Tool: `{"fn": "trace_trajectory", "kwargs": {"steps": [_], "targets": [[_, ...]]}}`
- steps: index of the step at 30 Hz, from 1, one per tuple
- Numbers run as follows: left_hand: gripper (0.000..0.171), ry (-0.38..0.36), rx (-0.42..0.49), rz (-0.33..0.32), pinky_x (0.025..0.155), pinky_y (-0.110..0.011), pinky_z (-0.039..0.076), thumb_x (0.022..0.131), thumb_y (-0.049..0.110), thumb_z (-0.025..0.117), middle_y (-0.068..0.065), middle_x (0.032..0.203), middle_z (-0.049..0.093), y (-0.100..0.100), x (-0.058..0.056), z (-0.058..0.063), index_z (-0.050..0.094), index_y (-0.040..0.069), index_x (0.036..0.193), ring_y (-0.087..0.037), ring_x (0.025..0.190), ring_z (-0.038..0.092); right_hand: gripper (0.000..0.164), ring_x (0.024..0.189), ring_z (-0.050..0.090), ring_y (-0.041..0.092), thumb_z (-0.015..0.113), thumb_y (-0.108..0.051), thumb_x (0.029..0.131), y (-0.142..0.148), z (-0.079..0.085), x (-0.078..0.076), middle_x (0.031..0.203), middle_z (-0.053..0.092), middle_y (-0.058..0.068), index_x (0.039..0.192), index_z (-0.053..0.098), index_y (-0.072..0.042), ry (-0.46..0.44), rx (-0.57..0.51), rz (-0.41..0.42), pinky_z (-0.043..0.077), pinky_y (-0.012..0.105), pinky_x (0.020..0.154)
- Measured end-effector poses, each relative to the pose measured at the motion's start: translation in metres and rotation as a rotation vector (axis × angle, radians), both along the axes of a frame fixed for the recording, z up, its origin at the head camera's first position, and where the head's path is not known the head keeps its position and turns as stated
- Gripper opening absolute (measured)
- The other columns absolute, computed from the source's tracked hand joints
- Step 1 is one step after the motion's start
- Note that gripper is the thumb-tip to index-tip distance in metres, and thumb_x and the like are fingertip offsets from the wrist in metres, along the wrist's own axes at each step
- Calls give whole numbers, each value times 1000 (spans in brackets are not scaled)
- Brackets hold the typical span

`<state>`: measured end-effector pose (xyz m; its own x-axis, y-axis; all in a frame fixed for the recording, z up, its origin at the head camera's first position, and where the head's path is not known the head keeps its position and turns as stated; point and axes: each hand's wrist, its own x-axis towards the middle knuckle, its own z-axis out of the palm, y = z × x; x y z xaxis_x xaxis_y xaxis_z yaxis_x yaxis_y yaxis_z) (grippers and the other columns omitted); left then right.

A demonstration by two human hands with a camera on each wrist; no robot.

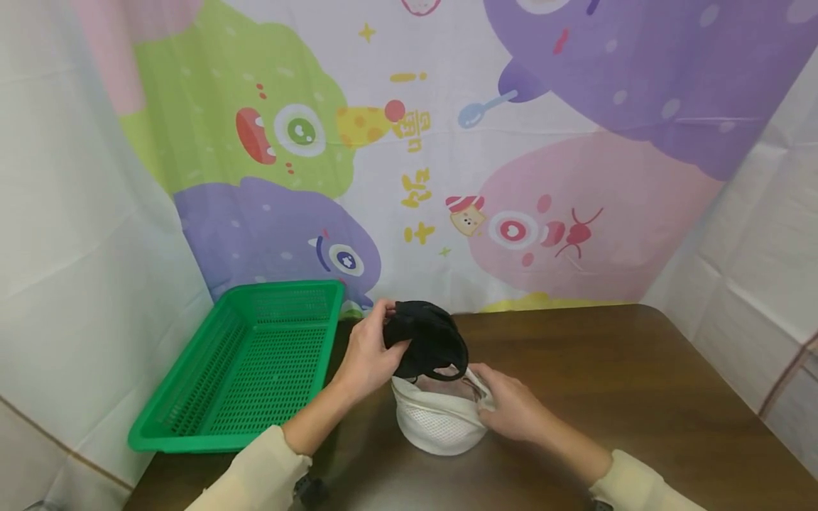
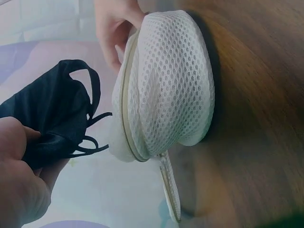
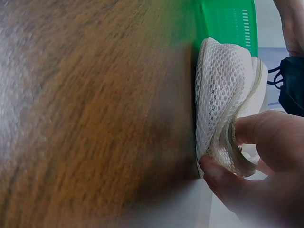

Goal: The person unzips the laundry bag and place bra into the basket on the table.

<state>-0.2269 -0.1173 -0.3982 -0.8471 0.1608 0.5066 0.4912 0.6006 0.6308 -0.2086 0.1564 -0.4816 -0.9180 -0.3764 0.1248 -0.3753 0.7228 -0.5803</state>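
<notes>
My left hand (image 1: 368,355) pinches a folded black bra (image 1: 424,337) between thumb and fingers. It holds the bra just above the mouth of a white mesh laundry bag (image 1: 441,429). In the left wrist view, thin straps dangle from the bra (image 2: 52,104) toward the zippered rim of the bag (image 2: 171,76). The bag stands on the table, unzipped, with its lid folded back. My right hand (image 1: 514,406) grips the bag's right edge, thumb and fingers on the mesh and zipper, as the right wrist view shows at the bag (image 3: 223,85).
To the left, a green plastic basket (image 1: 332,355) with slotted walls stands on the brown wooden table (image 1: 594,376). A printed cartoon curtain (image 1: 434,163) hangs behind the table's far edge. White sheeting (image 1: 754,270) borders the sides.
</notes>
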Motion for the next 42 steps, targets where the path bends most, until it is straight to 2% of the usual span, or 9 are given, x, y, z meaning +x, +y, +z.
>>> {"fn": "trace_trajectory", "kwargs": {"steps": [5, 10, 20, 27, 32, 41, 42], "targets": [[42, -18, 1, 3, 107, -61, 62, 94, 2, 83, -24, 123, 81, -3, 1, 5, 62, 2, 131, -42, 117, 79, 70, 107, 72, 26, 85, 1, 83, 0, -1, 0, 133, 78, 12, 149, 63, -10, -21, -9, 10, 60, 46, 88], [42, -5, 16, 5, 105, -63, 62, 95, 4, 84, -26, 125, 80, -8, -2, 12, 61, 2, 131, -45, 119, 78, 70, 107, 73, 26, 84, 1, 82, 2, -3, -1, 132, 79, 10, 148, 65, -11, 7, -8, 8, 59, 44, 87], [42, -101, 1, 18, 107, -61, 62, 98, 7, 84, -24, 127, 80, -13, 1, 11, 62, 5, 133, -43, 121, 78, 71, 109, 72, 25, 84, 2, 83, 2, -3, -1, 133, 79, 9, 149, 65, -12, -8, -1, -3, 58, 45, 89], [40, -97, -11, 10, 104, -63, 62, 98, 7, 83, -25, 126, 80, -20, 0, 11, 62, 4, 132, -45, 121, 77, 71, 114, 74, 28, 84, 0, 82, 0, -2, -1, 138, 78, 13, 150, 64, -10, -25, 7, -11, 58, 47, 92], [39, -125, -4, 4, 105, -63, 61, 99, 6, 82, -26, 128, 79, -29, 1, 12, 62, 4, 132, -45, 124, 76, 71, 118, 76, 32, 83, 0, 81, 1, -4, 0, 139, 78, 14, 149, 64, -9, 7, 9, -4, 59, 47, 93], [45, -207, -48, 55, 109, -65, 60, 103, 12, 80, -31, 141, 72, -46, 5, 18, 58, 2, 141, -49, 127, 73, 71, 123, 76, 37, 82, -1, 82, 1, -4, 0, 141, 77, 15, 149, 64, -8, 8, 7, -9, 60, 51, 98], [46, -215, -53, 62, 110, -65, 59, 103, 13, 80, -31, 141, 72, -48, 5, 19, 58, 2, 142, -50, 133, 71, 71, 124, 76, 38, 82, -1, 82, 1, -4, 0, 141, 77, 15, 150, 64, -8, 10, 6, -7, 61, 52, 99]]}}
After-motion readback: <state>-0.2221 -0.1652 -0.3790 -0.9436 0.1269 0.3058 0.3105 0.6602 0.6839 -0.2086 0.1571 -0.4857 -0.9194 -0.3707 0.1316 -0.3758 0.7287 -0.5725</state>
